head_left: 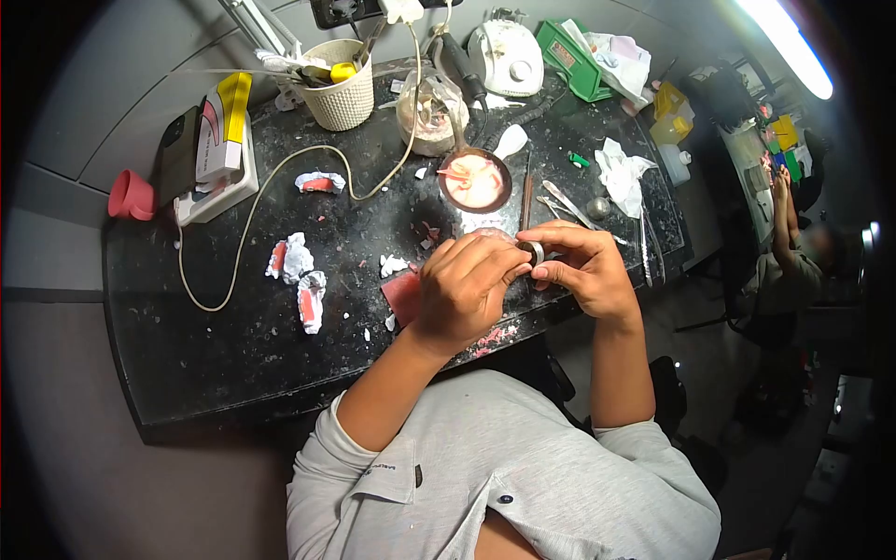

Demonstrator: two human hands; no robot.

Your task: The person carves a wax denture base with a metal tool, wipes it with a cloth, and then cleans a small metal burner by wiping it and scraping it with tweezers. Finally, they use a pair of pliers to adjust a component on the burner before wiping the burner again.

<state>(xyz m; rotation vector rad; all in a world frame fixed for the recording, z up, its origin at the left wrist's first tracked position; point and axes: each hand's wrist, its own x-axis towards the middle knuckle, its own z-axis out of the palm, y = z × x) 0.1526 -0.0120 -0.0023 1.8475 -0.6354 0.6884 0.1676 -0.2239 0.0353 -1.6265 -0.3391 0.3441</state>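
My left hand (471, 285) and my right hand (588, 273) meet over the front edge of the bench, both closed with thumbs and fingers pinching a small round metal piece (536, 252). It has a silvery rim and a dark face; the fingers hide much of it. Beside my left hand lies a pink wax sheet (401, 297), partly covered by the hand. Just beyond the hands sits a small pan of melted pink wax (474, 182). A slim brown-handled tool (527, 191) points toward my fingers, and metal hand tools (569, 203) lie past my right hand.
White plaster pieces with pink wax (320, 183) are spread over the left of the black bench (205, 350). A cable (245, 245) loops around there. At the back stand a woven basket (338, 103) and a white dial unit (505, 58). A crumpled tissue (623, 175) lies right.
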